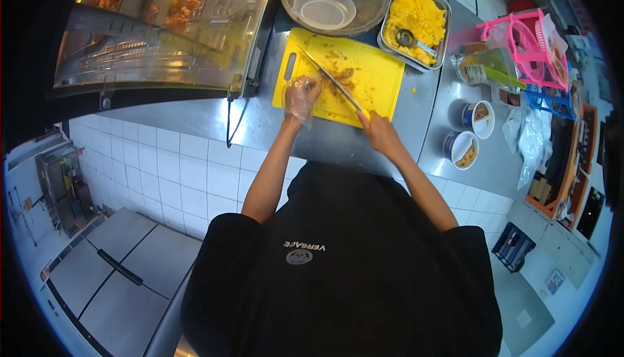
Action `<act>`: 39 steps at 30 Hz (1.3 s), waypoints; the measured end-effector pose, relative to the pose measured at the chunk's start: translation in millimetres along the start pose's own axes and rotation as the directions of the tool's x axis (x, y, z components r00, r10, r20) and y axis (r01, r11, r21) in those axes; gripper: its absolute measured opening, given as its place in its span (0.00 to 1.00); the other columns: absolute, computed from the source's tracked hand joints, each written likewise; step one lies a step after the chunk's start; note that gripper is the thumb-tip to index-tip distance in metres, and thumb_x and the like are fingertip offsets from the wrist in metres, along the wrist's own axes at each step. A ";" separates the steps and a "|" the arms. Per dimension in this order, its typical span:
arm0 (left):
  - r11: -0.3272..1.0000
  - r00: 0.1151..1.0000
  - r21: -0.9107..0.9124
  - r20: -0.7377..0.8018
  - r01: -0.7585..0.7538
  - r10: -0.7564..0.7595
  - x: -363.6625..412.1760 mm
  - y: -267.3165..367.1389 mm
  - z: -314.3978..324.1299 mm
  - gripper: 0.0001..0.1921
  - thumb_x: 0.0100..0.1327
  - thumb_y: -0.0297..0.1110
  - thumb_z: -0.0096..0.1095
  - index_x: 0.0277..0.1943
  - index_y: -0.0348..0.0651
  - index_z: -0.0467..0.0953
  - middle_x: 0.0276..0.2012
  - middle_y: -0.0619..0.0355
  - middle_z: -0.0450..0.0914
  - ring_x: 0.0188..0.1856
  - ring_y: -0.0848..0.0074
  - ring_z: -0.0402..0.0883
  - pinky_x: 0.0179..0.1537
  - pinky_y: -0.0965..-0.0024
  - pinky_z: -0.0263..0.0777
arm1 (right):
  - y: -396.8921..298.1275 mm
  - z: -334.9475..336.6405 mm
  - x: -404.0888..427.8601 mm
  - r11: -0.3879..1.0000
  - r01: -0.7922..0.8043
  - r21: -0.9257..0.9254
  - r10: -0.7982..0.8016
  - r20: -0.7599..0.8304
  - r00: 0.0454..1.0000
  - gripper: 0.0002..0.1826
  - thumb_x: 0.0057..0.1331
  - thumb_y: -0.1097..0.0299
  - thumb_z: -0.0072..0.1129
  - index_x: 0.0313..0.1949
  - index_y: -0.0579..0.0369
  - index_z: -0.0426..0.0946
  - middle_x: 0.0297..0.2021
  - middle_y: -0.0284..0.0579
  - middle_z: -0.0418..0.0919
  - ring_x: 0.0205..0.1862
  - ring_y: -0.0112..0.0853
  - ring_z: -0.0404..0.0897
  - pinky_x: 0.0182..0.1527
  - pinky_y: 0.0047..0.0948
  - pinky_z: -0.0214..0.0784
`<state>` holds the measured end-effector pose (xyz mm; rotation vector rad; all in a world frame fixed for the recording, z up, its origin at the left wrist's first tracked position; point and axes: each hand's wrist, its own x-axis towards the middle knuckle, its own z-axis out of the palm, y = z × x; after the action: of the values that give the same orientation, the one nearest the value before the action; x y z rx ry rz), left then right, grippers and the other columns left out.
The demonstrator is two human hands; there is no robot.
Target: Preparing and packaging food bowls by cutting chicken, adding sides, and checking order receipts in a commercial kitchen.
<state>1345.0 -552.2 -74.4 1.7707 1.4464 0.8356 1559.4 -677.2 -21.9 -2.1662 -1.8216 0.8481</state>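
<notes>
A yellow cutting board [385, 81] lies before me on the steel counter, strewn with brown crumbs. My right hand [382, 133] grips the handle of a long knife [331, 78], its blade slanting across the board to the upper left. Small pieces of brown fried food [345, 80] lie along the blade's right side. Over the board's left part is my left hand [301, 96], in a clear plastic glove. Its fingers are curled in, left of the blade; whether anything is under or inside them cannot be made out.
A lit glass display case [161, 40] with fried food stands left. Behind the board are a large round pan [373, 11] bearing a plastic bowl [324, 8], and a metal tray [413, 63] of yellow rice. Two paper cups [480, 118] [460, 150] and pink baskets [529, 57] are right.
</notes>
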 end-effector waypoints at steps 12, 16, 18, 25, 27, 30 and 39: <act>0.992 0.995 0.118 0.093 -0.039 0.028 -14.8 -2.7 1.0 0.12 0.58 0.38 0.66 0.36 0.36 0.81 0.35 0.44 0.84 0.38 0.55 0.85 0.40 0.58 0.77 | -14.9 -10.3 -16.8 1.000 -0.004 0.007 0.003 0.115 0.993 0.28 0.75 0.47 0.44 0.37 0.66 0.74 0.31 0.72 0.78 0.37 0.66 0.77 0.38 0.58 0.70; 0.997 0.995 0.075 0.091 -0.033 0.027 -19.2 -6.7 4.7 0.12 0.59 0.38 0.66 0.36 0.36 0.80 0.34 0.43 0.84 0.38 0.54 0.84 0.40 0.57 0.76 | 3.0 6.1 -6.4 0.994 0.102 0.037 -0.101 -0.011 0.995 0.30 0.75 0.45 0.43 0.35 0.66 0.73 0.33 0.71 0.78 0.37 0.66 0.76 0.39 0.57 0.69; 0.991 0.992 0.055 -0.028 -0.122 0.124 -13.9 -8.9 6.7 0.12 0.59 0.38 0.66 0.35 0.36 0.80 0.32 0.44 0.83 0.36 0.54 0.84 0.40 0.56 0.76 | 8.0 8.2 4.2 0.997 0.051 0.055 -0.051 -0.012 0.999 0.31 0.75 0.44 0.42 0.35 0.66 0.73 0.33 0.70 0.78 0.37 0.66 0.76 0.40 0.57 0.69; 0.964 0.977 0.172 -0.026 -0.202 0.210 -3.8 -6.4 6.9 0.23 0.58 0.44 0.70 0.48 0.34 0.77 0.47 0.42 0.80 0.50 0.51 0.78 0.51 0.55 0.72 | 6.3 -19.8 13.4 0.997 -0.072 0.019 0.070 0.107 0.992 0.34 0.74 0.41 0.40 0.38 0.67 0.74 0.33 0.73 0.78 0.40 0.66 0.77 0.42 0.58 0.70; 0.967 0.975 0.137 -0.020 -0.217 0.221 -3.1 -5.4 7.6 0.28 0.57 0.46 0.71 0.53 0.33 0.75 0.50 0.41 0.78 0.53 0.50 0.76 0.54 0.56 0.71 | -0.6 -18.9 3.0 0.994 -0.107 0.008 0.106 0.128 0.986 0.35 0.74 0.40 0.40 0.39 0.67 0.75 0.33 0.73 0.79 0.40 0.67 0.77 0.43 0.58 0.70; 0.959 0.984 0.223 0.083 -0.174 0.159 -2.1 -6.8 10.6 0.33 0.53 0.47 0.76 0.55 0.32 0.75 0.47 0.40 0.78 0.53 0.50 0.77 0.56 0.56 0.70 | -9.3 -12.9 0.4 0.982 -0.186 0.017 0.180 0.170 0.969 0.34 0.73 0.39 0.40 0.37 0.66 0.74 0.33 0.73 0.79 0.41 0.67 0.77 0.43 0.58 0.70; 0.960 0.986 0.234 0.103 -0.155 0.134 12.9 -7.2 18.4 0.39 0.46 0.50 0.80 0.56 0.33 0.73 0.51 0.38 0.74 0.54 0.49 0.73 0.56 0.54 0.69 | -2.3 -18.7 2.1 0.987 -0.159 0.030 0.154 0.114 0.981 0.35 0.73 0.39 0.39 0.37 0.66 0.75 0.36 0.72 0.78 0.43 0.64 0.77 0.46 0.56 0.68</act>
<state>1358.6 -540.6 -89.9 2.0896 1.4234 0.6680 1567.5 -670.7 -6.0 -2.3047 -1.6839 1.0486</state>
